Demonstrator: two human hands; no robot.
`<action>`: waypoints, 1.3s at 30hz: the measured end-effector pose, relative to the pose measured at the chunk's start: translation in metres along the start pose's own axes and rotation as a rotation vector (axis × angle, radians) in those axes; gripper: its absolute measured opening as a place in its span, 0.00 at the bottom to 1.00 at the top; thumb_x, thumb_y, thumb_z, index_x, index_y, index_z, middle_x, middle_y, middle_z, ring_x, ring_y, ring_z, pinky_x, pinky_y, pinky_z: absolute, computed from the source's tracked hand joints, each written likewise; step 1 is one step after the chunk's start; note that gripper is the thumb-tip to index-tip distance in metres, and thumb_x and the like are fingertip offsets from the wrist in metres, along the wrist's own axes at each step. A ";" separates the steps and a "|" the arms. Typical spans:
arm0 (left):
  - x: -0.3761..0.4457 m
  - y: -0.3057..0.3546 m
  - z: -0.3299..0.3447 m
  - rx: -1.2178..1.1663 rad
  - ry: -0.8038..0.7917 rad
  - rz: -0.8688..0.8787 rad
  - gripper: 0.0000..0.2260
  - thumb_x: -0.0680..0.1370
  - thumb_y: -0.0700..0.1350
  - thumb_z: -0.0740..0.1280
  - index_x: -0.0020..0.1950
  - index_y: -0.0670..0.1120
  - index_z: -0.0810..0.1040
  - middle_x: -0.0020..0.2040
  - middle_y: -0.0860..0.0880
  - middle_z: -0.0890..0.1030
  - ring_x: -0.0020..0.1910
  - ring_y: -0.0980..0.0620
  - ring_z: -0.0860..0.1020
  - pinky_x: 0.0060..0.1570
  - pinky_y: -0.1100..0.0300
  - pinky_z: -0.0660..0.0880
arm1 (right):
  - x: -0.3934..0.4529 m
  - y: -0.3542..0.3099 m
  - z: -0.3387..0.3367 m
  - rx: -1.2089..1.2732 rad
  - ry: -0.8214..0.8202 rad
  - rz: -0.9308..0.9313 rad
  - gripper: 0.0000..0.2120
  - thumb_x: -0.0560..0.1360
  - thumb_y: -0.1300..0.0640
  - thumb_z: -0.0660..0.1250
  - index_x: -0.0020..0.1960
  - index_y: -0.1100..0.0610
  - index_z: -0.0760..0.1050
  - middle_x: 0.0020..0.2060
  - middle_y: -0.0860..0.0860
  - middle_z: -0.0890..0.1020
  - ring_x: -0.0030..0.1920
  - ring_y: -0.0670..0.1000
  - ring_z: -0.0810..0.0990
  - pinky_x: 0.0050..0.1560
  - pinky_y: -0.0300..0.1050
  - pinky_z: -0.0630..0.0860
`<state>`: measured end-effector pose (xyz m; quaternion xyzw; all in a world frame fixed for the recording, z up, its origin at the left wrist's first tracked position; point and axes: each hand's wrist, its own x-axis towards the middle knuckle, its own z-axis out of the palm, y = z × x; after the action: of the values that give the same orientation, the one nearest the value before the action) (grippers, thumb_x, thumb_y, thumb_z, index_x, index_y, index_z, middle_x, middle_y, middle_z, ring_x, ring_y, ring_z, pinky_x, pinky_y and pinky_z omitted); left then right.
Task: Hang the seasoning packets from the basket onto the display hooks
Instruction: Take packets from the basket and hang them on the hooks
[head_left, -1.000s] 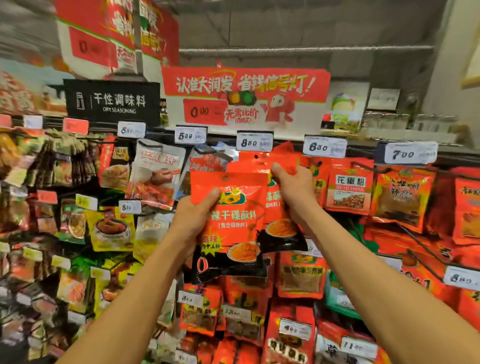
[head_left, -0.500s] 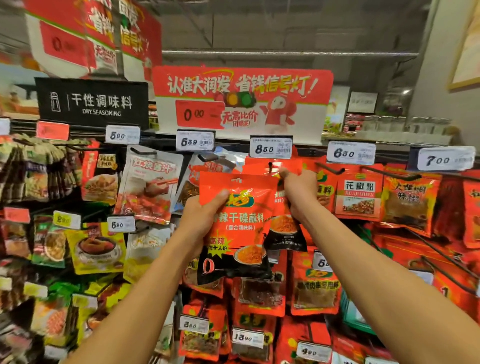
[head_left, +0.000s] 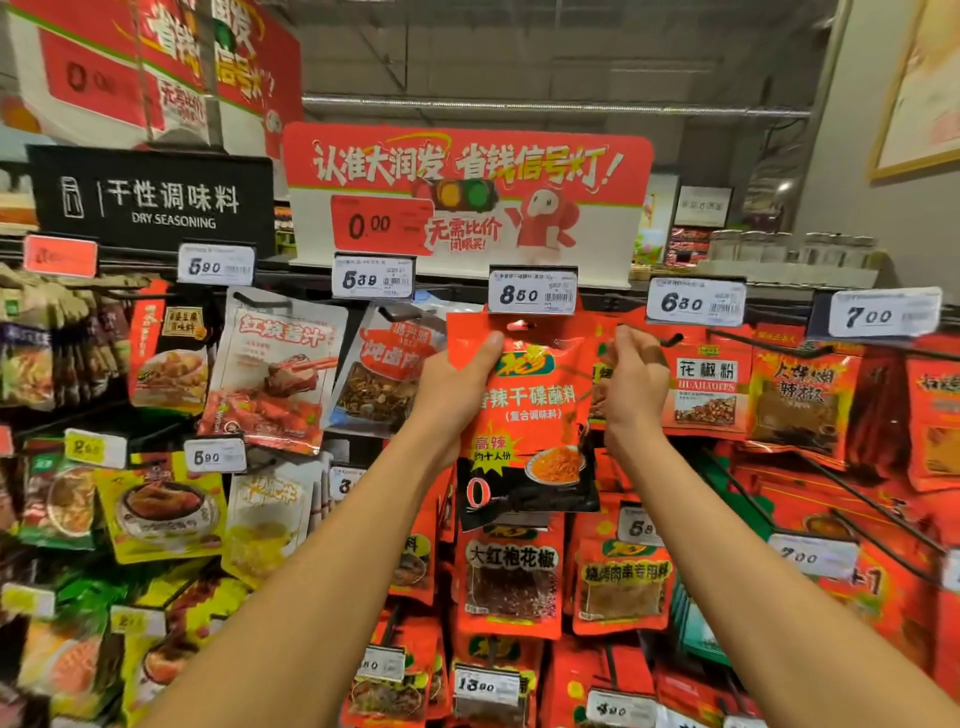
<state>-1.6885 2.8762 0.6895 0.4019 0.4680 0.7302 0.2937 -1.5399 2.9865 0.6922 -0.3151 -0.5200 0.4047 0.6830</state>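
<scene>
My left hand (head_left: 453, 387) pinches the red seasoning packet (head_left: 524, 415); my right hand (head_left: 631, 384) hovers loosely curled, holding nothing. If the hang hole (head_left: 519, 326) misses the hook behind the 8.50 tag (head_left: 532, 293), it may drop.

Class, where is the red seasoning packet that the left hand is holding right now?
Head view, centre: the red seasoning packet sits just under the 8.50 price tag, gripped by the left hand.

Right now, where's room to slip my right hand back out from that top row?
Free: the gap between the red packet in your left hand and the huajiao packet, where your right hand sits. Crowded: overlapping packets below, hook wires to the right, the 8.50 tag above.
</scene>
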 end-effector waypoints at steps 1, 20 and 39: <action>0.004 0.001 0.004 0.009 0.014 -0.013 0.11 0.78 0.54 0.72 0.52 0.47 0.81 0.42 0.47 0.88 0.41 0.48 0.87 0.38 0.52 0.83 | -0.006 0.000 -0.006 0.067 -0.068 -0.014 0.10 0.79 0.44 0.65 0.46 0.48 0.79 0.38 0.45 0.83 0.36 0.45 0.79 0.36 0.43 0.75; -0.006 -0.022 -0.021 0.137 -0.234 -0.211 0.16 0.76 0.48 0.75 0.60 0.43 0.81 0.52 0.44 0.87 0.51 0.44 0.86 0.53 0.49 0.82 | -0.029 0.011 -0.034 -0.282 -0.500 0.126 0.10 0.77 0.46 0.72 0.49 0.53 0.80 0.35 0.45 0.86 0.34 0.43 0.84 0.30 0.42 0.79; 0.059 -0.055 0.016 0.291 -0.007 -0.079 0.08 0.71 0.39 0.78 0.48 0.47 0.85 0.45 0.49 0.88 0.47 0.47 0.86 0.50 0.52 0.82 | 0.031 0.056 0.019 -0.555 -0.292 0.124 0.16 0.76 0.47 0.72 0.61 0.51 0.79 0.58 0.51 0.83 0.56 0.55 0.81 0.57 0.49 0.77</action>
<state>-1.7014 2.9525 0.6608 0.4243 0.5832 0.6411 0.2625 -1.5668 3.0408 0.6633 -0.4589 -0.6830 0.3292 0.4632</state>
